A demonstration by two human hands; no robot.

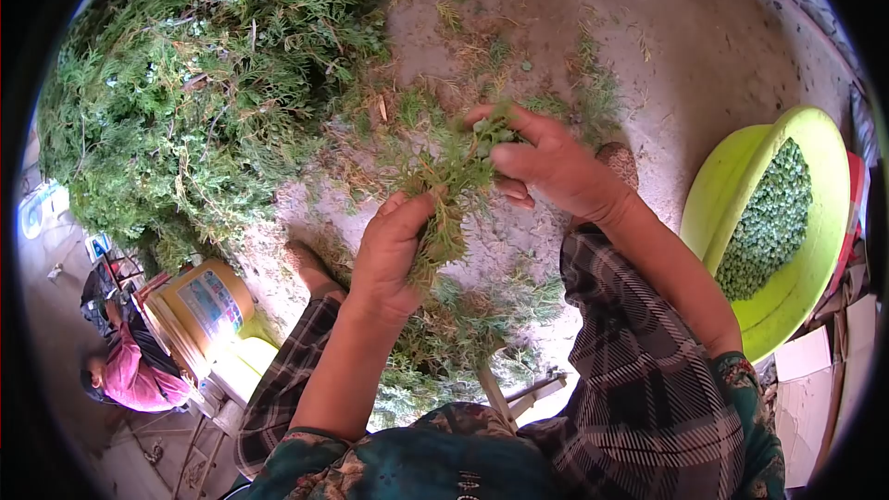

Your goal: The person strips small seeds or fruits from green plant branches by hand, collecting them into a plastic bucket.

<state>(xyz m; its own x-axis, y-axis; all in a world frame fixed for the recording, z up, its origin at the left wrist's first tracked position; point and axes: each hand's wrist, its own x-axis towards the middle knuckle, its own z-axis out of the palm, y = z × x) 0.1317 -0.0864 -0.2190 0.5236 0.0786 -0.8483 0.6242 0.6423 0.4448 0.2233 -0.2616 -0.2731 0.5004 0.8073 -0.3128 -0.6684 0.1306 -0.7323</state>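
One sprig (pixel 452 171) fills your two hands: left hand (pixel 394 255) closed round its stem, right hand (pixel 556 167) pinching its tip; one bowl (pixel 718 194) right of that grip.

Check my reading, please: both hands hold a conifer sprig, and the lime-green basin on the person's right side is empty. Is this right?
Not quite. The lime-green basin is not empty: the head view shows a heap of small green bits in it. The rest stands: the left hand and right hand both hold the conifer sprig, with the basin on the person's right.
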